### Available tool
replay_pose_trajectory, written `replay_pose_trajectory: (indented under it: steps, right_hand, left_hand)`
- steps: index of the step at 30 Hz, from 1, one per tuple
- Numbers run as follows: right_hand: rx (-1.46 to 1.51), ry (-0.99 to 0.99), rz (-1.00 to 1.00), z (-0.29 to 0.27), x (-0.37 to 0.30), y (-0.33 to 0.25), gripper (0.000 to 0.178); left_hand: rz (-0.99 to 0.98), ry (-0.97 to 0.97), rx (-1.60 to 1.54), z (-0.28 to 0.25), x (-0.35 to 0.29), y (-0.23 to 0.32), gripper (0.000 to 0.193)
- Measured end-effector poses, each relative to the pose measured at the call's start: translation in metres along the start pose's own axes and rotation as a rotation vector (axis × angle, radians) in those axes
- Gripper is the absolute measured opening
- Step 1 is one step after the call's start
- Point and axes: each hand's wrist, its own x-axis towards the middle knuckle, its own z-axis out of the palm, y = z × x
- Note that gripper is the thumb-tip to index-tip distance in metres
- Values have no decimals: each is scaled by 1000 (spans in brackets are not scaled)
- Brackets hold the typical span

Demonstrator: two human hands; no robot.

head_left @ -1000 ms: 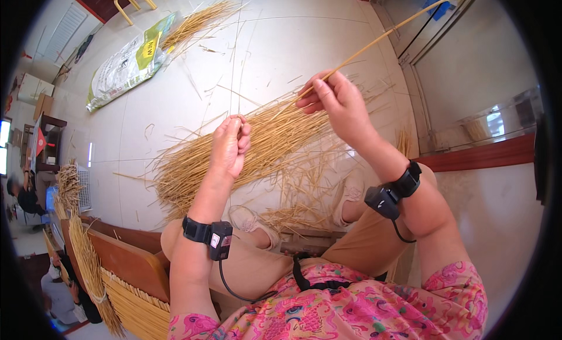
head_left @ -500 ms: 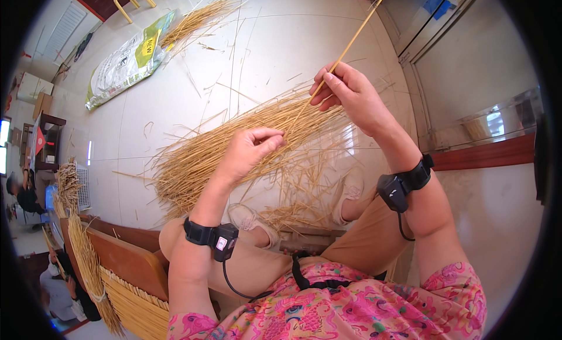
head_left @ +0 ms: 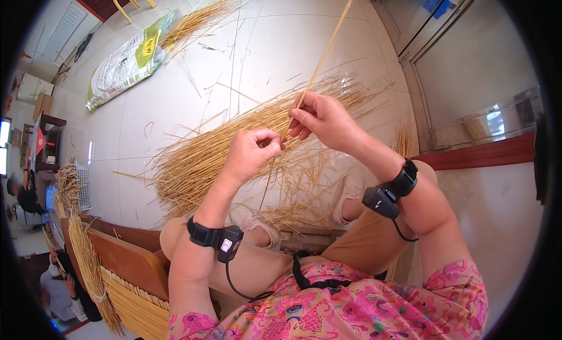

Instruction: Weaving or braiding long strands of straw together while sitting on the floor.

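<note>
A long straw stalk (head_left: 328, 50) slants between my hands, its upper part rising toward the top of the view and its lower end hanging below my left hand. My right hand (head_left: 319, 118) pinches the stalk between thumb and fingers. Close beside it, my left hand (head_left: 256, 151) is closed on the same stalk lower down, thumb and index finger pressed together. Beneath both hands a wide heap of straw stalks (head_left: 199, 158) lies on the floor, with loose bits of straw (head_left: 304, 188) scattered on its near side, by my shoes.
A wooden bench or frame (head_left: 129, 252) with a row of bound straw stands at my left, a tied straw bundle (head_left: 88, 264) against it. A printed sack (head_left: 126, 67) with straw lies at the far left. Glass doors (head_left: 474, 76) stand at the right. Other people sit at far left.
My right hand has come down and left, closer to my left hand. The stalk now stands steeper, and its lower end reaches out below my left hand.
</note>
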Motion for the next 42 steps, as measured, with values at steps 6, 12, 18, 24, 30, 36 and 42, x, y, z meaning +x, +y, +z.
replay_pose_trajectory:
  steps: [6,12,18,24,30,36,42]
  right_hand:
    - [-105,-6,-27,2,-1,-1,11]
    - [-91,8,-11,5,-2,-3,12]
    - [-67,8,-21,7,-1,-1,11]
    - [-74,7,-24,6,-2,-1,11]
    - [-49,-29,-67,6,-2,-1,11]
    - [-70,-10,-148,2,-5,-9,11]
    - [99,-94,-72,-14,-4,-13,14]
  left_hand:
    - [10,11,85,3,-1,6,12]
    - [33,58,61,6,0,1,13]
    - [64,95,123,7,1,-5,12]
    - [66,106,95,9,2,-5,9]
    - [-54,82,-238,5,7,-14,7]
    - [-250,226,-158,-3,11,-19,6]
    - [-151,10,-305,-8,4,9,12]
